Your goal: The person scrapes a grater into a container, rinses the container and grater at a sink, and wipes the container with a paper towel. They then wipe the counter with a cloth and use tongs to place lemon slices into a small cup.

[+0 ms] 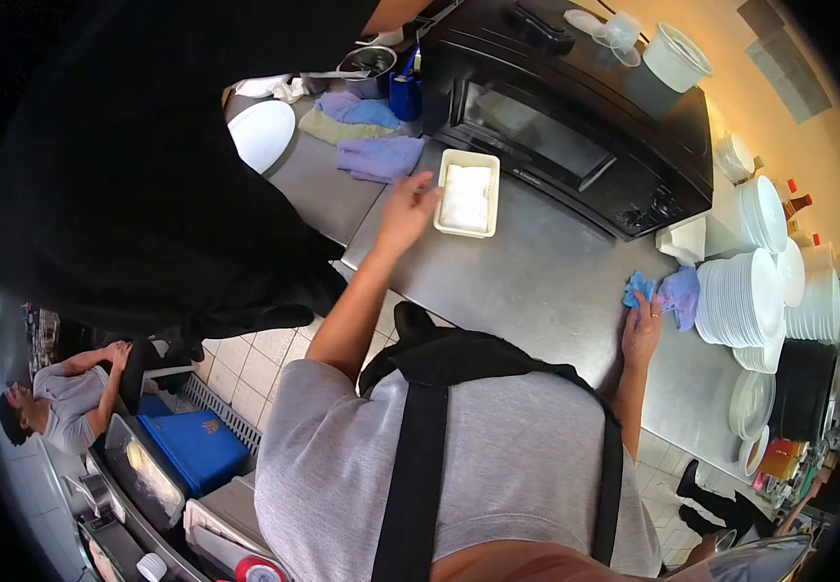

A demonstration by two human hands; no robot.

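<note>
A small cream-coloured rectangular tub (pixel 494 209) with a folded white item (pixel 466 196) inside sits on the steel counter (pixel 527 276) in front of the microwave. My left hand (pixel 410 209) is at the tub's left side, its fingers apart and their tips close to the rim. Further right, my right hand (pixel 641 333) rests at the counter's surface with its fingers closed on a crumpled blue cloth (pixel 639 288). A purple cloth (pixel 680 296) lies just beyond that hand, against the stacked plates.
The black microwave (pixel 575 126) backs the counter. White plate stacks (pixel 738 299) stand at the right. Folded cloths (pixel 379 158) and a white oval plate (pixel 263 134) lie at the left. A person in black (pixel 138 184) stands close on my left; another person (pixel 70 393) sits farther back.
</note>
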